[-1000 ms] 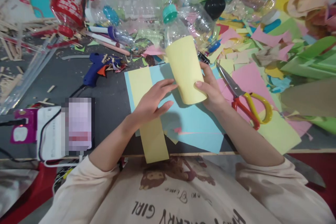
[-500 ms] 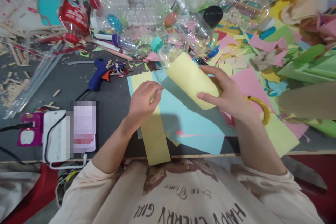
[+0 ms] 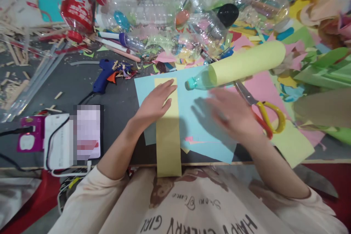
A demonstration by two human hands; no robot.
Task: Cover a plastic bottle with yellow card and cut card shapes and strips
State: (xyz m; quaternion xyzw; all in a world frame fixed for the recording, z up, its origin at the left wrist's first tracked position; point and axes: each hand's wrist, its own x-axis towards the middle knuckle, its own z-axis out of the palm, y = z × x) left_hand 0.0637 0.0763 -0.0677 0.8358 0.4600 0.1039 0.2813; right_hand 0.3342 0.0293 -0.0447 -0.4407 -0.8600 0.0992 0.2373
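Note:
My left hand [image 3: 157,100] rests with fingers stretched over a long yellow paper strip [image 3: 168,142], whose lower end hangs past the table edge. Beneath the strip lies a light blue paper sheet [image 3: 192,117]. My right hand [image 3: 230,113], smeared by motion, hovers over the right part of that sheet and appears to hold nothing. Just beyond it, a clear plastic bottle [image 3: 205,76] with a teal cap lies on its side, its body wrapped in yellow paper. Scissors [image 3: 270,117] with yellow and red handles lie beside my right forearm, partly hidden by it.
A blue hot glue gun [image 3: 102,76] lies to the left, above a phone [image 3: 88,131] and a white power bank [image 3: 57,140]. Clear plastic bottles [image 3: 139,7] crowd the back. Paper scraps [image 3: 263,80] cover the right; wooden sticks and glue sticks [image 3: 35,80] lie at far left.
My right hand has let go of the paper-wrapped bottle, which now lies farther back to the right. My left hand has spread its fingers onto the yellow strip, which has shifted right and straightened.

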